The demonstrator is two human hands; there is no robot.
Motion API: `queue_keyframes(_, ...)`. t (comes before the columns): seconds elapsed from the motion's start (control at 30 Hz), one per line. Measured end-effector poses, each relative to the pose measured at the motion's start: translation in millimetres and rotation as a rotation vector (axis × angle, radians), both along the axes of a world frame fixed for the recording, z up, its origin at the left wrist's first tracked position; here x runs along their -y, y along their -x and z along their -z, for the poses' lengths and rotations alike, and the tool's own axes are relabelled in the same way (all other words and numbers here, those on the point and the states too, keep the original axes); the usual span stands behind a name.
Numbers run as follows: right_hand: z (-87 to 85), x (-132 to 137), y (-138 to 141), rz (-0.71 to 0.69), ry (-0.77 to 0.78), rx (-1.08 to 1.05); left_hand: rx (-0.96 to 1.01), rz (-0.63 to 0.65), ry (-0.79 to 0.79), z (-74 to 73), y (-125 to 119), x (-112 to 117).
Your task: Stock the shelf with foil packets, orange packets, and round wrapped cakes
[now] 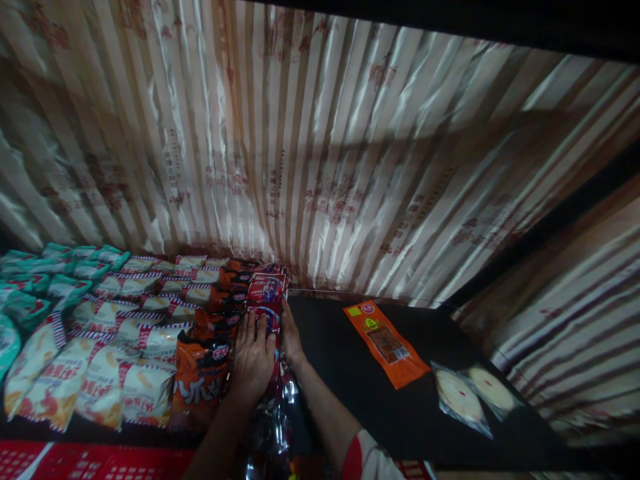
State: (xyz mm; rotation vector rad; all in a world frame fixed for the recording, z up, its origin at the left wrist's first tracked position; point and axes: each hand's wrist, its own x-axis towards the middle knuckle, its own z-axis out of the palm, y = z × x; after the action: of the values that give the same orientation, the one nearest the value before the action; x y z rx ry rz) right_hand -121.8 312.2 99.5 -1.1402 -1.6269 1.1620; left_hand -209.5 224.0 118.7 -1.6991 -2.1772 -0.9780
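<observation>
Head view — red packet (267, 291) lies against both hands (253, 363) (292, 339).

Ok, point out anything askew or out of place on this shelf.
The flat orange packet lies slanted near two clear packs, all three apart from the rows of bags at left; no spill shows.

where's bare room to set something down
The flat black surface is bare between the right hand and the orange plastic packet, and on that packet's near side, left of the pale round discs in clear wrap. The left is crowded: teal packets, white packets with red lettering, orange-and-black packets, and a shiny dark-red packet under the left hand.
</observation>
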Motion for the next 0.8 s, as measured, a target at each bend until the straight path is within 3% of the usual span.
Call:
queue_keyframes(0.17,1.1,-1.6,1.0,-0.018,0.0,0.012,-0.007,-0.012,0.022,-6.2,-1.1,1.6)
queue_keyframes(0.4,-4.2,1.5,-12.4,0.017,0.057,-0.099,-0.007,-0.007,0.116,-26.3,-0.5,10.0)
queue_keyframes(0.8,-1.4,89.8,-54.9,0.038,0.108,-0.159,-0.008,0.028,0.087,-33.2,-2.9,24.9)
